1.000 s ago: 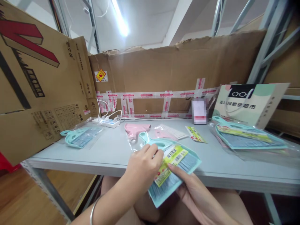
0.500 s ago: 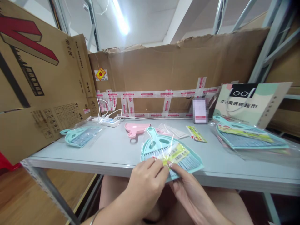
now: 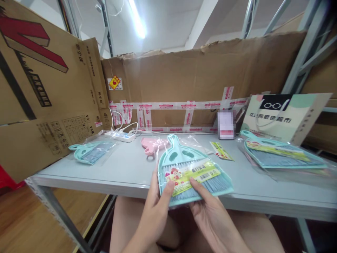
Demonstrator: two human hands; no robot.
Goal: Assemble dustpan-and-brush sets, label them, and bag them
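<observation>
A mint-green dustpan and brush set (image 3: 189,168) in a clear plastic bag is tilted up over the table's front edge, handle pointing away from me. Across its bristles lies a yellow-green label card (image 3: 202,172). My left hand (image 3: 156,200) grips the set's lower left edge, thumb on top by the card. My right hand (image 3: 210,211) holds the lower edge from below, its thumb pressing on the card. Partly hidden behind the set are a pink dustpan (image 3: 151,143) and clear plastic film on the table.
On the grey table (image 3: 116,179) are a small bagged green set (image 3: 91,153), a power strip (image 3: 123,135), a loose label card (image 3: 221,151), a phone (image 3: 225,124) and stacked bagged sets (image 3: 284,154). A paper bag (image 3: 284,116) stands behind. Cardboard (image 3: 171,77) walls the back and left.
My left hand has moved from the card's middle to the set's left edge, uncovering the card. The set is raised slightly and shows more fully.
</observation>
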